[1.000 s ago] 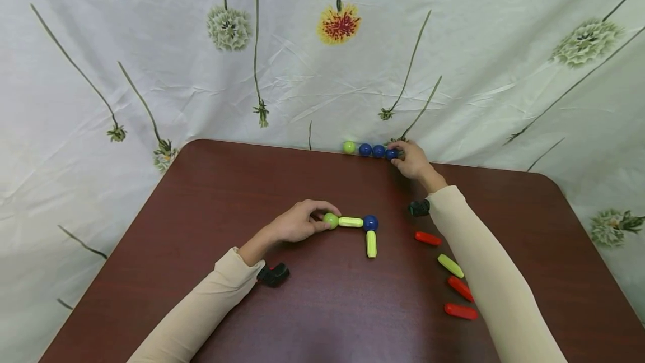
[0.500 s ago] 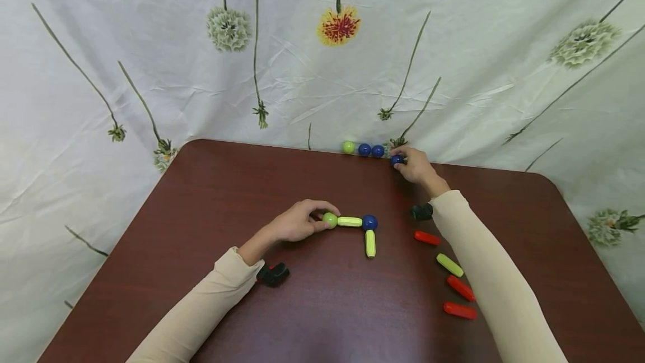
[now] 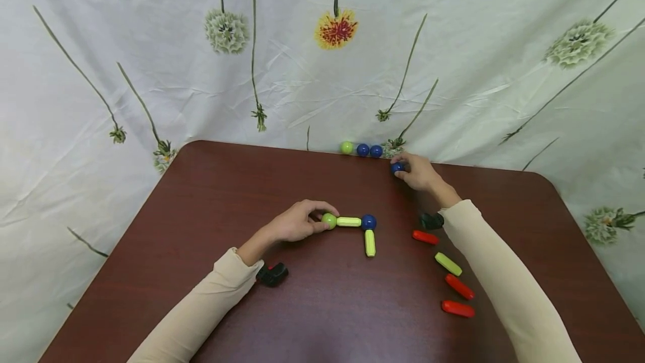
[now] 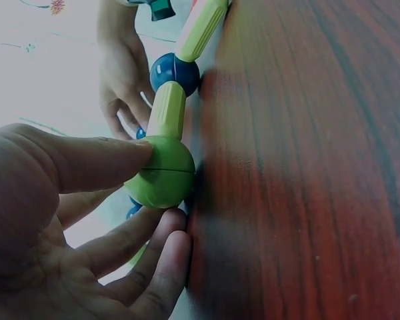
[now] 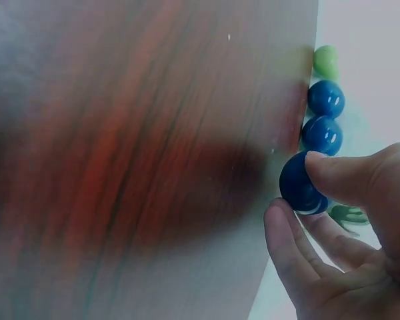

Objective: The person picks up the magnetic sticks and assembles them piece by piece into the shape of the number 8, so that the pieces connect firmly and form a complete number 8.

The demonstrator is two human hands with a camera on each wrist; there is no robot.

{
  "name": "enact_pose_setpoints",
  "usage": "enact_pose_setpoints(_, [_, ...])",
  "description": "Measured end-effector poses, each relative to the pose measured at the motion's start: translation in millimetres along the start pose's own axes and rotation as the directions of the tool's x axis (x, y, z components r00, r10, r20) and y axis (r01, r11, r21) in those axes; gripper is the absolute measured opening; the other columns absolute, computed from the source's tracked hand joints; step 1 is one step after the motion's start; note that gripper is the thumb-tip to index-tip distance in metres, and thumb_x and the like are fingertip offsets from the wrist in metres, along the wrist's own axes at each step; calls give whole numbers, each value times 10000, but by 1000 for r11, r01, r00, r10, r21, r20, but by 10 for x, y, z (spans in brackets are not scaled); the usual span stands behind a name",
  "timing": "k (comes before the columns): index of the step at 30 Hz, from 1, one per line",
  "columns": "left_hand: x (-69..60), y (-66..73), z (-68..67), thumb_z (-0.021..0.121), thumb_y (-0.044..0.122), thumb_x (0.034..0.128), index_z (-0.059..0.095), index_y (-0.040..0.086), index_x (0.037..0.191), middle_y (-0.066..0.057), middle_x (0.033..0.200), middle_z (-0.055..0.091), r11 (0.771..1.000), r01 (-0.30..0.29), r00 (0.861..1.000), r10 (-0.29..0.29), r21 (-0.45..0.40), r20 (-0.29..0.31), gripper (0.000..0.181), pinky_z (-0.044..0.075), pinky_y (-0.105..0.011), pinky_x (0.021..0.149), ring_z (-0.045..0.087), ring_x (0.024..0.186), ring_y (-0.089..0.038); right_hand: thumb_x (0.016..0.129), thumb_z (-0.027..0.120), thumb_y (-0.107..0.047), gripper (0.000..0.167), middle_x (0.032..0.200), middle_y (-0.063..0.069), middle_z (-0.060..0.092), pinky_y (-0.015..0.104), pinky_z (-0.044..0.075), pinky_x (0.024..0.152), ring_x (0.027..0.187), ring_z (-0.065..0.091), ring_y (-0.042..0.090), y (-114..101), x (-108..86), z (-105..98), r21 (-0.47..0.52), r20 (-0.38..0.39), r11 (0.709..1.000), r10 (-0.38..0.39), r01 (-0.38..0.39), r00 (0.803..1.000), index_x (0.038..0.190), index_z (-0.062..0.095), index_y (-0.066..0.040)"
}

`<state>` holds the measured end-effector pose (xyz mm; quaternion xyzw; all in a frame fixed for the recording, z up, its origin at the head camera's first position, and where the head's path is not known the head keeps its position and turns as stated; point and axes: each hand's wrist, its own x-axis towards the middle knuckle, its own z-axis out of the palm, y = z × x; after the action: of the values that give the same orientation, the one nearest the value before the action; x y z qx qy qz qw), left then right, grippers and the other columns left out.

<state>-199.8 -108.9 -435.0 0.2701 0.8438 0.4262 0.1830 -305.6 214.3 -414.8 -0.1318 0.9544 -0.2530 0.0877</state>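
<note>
My left hand (image 3: 300, 220) pinches a green ball (image 4: 163, 175) between thumb and fingers. From that ball a light-green ribbed rod (image 3: 349, 222) runs right to a blue ball (image 3: 369, 222). A second light-green rod (image 3: 370, 243) points from this blue ball toward the table's near side, making a corner shape flat on the table. Near the far edge my right hand (image 3: 419, 172) pinches another blue ball (image 5: 297, 181) between thumb and fingertips. Left of it, a green ball (image 3: 346, 147) and two blue balls (image 3: 363, 150) stand in a row along the edge.
On the right of the dark red-brown table (image 3: 242, 178) lie red rods (image 3: 458, 308) and a light-green rod (image 3: 448, 264), close beside the right forearm. A white flowered cloth (image 3: 292, 60) hangs right behind the far edge. Each wrist bears a small black camera.
My right hand has drawn a blue ball off the right end of the row and brought it slightly nearer. The left hand keeps its hold on the green ball.
</note>
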Motion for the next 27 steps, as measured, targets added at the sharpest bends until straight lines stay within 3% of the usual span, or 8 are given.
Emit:
enact_pose_setpoints(4, [-2,10,-3,647,102,976,677,129,1245,-77,1105,645,1000,-2,1000,2,2,1,273,518,-279,798,614,921,-150,1008,585,-94,309,1317,265,591,519,491,883,1109,598,402,-17,-106,2,14,12,999,-37,37,999,1313,585,-43])
enact_pose_setpoints(10, [1,5,-3,658,111,971,673,129,1251,-64,1094,648,1000,-20,1000,20,21,9,281,514,-278,822,606,933,-155,987,623,-87,313,1302,223,616,514,499,914,1130,619,376,-68,-315,22,42,15,990,-138,137,990,1295,601,-36])
enact_pose_setpoints(19, [2,12,0,657,128,975,672,137,1262,-61,1204,656,997,-65,997,64,43,34,288,504,-318,891,611,1014,-166,964,661,-75,310,1219,158,657,463,548,860,1054,675,327,-187,-695,68,157,24,959,-244,237,969,1270,619,-52])
enact_pose_setpoints(27, [-3,62,-14,645,135,983,670,143,1266,-65,1270,644,989,-94,995,89,117,44,284,487,-365,937,580,1098,-195,962,670,-81,299,1125,75,680,384,547,825,963,681,210,-227,-1028,181,205,25,930,-316,304,949,1256,618,-67])
